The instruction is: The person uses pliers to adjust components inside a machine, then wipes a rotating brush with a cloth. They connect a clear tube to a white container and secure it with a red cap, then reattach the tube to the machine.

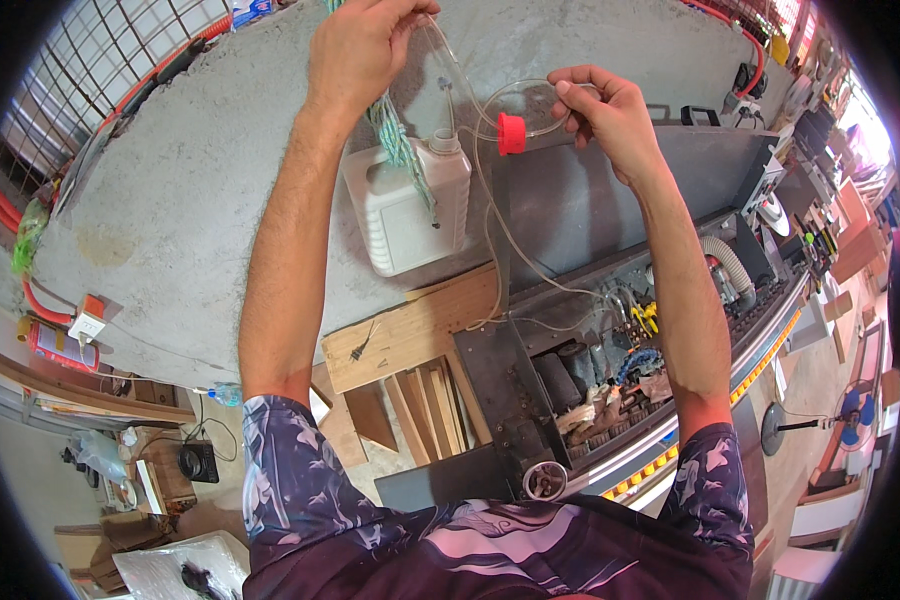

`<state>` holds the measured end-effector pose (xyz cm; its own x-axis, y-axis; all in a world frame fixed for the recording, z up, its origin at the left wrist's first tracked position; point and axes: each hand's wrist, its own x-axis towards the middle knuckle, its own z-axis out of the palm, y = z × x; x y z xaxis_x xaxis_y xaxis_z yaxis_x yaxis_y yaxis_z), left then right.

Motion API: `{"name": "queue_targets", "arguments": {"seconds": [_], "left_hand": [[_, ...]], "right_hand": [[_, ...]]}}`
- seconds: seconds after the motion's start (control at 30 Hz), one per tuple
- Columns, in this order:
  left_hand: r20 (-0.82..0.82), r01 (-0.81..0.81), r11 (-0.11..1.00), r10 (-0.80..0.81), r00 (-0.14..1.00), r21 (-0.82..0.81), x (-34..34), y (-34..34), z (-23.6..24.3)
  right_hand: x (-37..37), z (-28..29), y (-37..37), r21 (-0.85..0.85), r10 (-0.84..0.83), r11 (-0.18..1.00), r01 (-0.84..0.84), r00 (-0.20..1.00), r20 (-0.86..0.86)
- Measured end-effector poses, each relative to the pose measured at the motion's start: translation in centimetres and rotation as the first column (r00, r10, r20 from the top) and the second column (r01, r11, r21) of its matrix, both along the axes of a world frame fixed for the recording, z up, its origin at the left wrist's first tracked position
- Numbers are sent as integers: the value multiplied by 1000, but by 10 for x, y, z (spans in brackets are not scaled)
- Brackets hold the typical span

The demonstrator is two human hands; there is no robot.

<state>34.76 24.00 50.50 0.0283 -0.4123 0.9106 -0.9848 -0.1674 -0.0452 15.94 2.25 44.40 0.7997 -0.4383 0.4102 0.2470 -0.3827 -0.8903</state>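
Note:
My left hand (370,45) is raised at the top, closed with a clear thin tube (448,55) at its fingertips. A bundle of pale green and blue rope (395,145) hangs below it over a white plastic jug (410,230), whose neck (444,141) is uncapped, with tubing at it. My right hand (595,105) pinches a loop of the same clear tubing. A red cap (511,134) sits on the tubing between my hands. Tubes run down from there to the open metal machine bed below.
The jug stands against a grey concrete surface (170,170). A wooden board (355,365), loose wood pieces and a dark machine (500,400) holding tools lie nearer me. Wire mesh with orange hose is at upper left; a standing fan (852,425) is at far right.

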Motion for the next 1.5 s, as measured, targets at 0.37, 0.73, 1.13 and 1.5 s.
{"name": "queue_targets", "arguments": {"seconds": [0.37,0.73,1.13,1.5], "left_hand": [[5,-13,1000,14,1000,-20,-2,4,10],[91,2,1000,-1,996,-12,3,3,11],[50,-165,967,158,986,195,18,-11,-21],[-131,-128,964,161,978,231,15,-10,-22]], "right_hand": [[1,0,-1,-6,3,1000,-3,1000,-5],[0,0,1,-3,-6,1000,5,1000,-11],[2,0,-2,1,-5,1000,5,1000,-20],[8,-9,-8,10,-2,1000,3,999,-49]]}}
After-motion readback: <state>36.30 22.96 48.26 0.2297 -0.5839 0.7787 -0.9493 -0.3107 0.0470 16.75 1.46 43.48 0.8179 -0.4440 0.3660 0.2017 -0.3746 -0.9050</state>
